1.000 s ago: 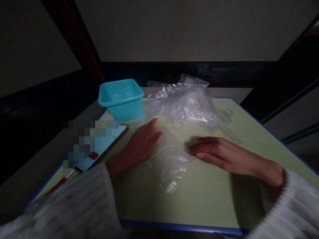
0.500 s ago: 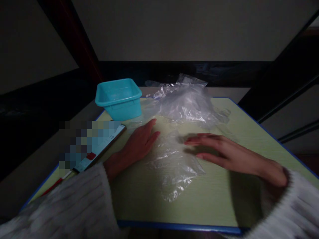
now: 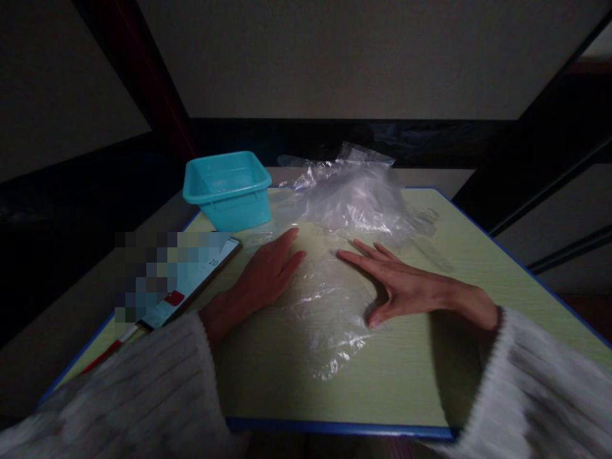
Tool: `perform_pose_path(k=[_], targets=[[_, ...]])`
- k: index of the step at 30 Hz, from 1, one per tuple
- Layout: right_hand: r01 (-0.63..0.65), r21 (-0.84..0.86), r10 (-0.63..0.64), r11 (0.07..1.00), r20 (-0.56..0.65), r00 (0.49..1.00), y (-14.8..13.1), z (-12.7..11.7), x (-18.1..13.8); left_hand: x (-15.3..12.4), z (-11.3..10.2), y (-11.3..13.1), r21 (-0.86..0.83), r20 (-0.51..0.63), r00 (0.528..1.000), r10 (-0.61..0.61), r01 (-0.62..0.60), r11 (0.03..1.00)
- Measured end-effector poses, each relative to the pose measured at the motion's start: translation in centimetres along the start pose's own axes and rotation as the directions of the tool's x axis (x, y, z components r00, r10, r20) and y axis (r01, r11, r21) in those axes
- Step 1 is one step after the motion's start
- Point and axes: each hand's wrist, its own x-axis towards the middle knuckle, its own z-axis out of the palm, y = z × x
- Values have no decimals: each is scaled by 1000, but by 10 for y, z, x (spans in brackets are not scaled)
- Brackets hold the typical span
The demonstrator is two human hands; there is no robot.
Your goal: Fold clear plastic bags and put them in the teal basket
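A clear plastic bag [image 3: 325, 319] lies flat in the middle of the pale green table [image 3: 406, 389]. My left hand [image 3: 261, 277] rests palm down on the bag's left edge, fingers stretched out. My right hand [image 3: 401, 287] lies flat on the bag's right side with fingers spread and the thumb pointing toward me. Neither hand holds anything. Both arms wear white knitted sleeves.
A teal plastic tub [image 3: 228, 188] stands at the table's far left corner. A crumpled heap of clear plastic bags [image 3: 358, 197] lies at the far edge. A phone [image 3: 191, 287] with a lit screen sits by the left edge, a red-white stick beside it.
My right hand turned from edge-on to flat and moved left and forward onto the bag, fingers spreading. The bag has flattened out. My left hand stayed put.
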Motion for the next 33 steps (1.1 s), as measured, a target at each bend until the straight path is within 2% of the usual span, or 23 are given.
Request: perform_pose_path(k=[13, 18, 22, 26, 29, 33], targets=[[-29, -12, 29, 1000, -30, 999, 12, 3, -10, -2, -1, 1, 4, -9, 1000, 8, -8, 1000], [54, -41, -59, 998, -114, 992, 8, 5, -12, -7, 0, 5, 30, -26, 995, 99, -98, 995], [132, -61, -139, 989, -127, 982, -1, 6, -11, -16, 5, 20, 37, -15, 971, 238, -238, 971], [127, -86, -136, 988, -115, 984, -6, 6, -10, -27, 11, 36, 27, 137, 939, 316, -323, 946], [135, -97, -146, 986, -115, 983, -8, 7, -10, -31, 14, 41, 31, 240, 922, 303, -319, 947], [147, -104, -158, 984, -108, 982, -8, 9, -10, -30, 12, 41, 51, 300, 916, 268, -296, 954]])
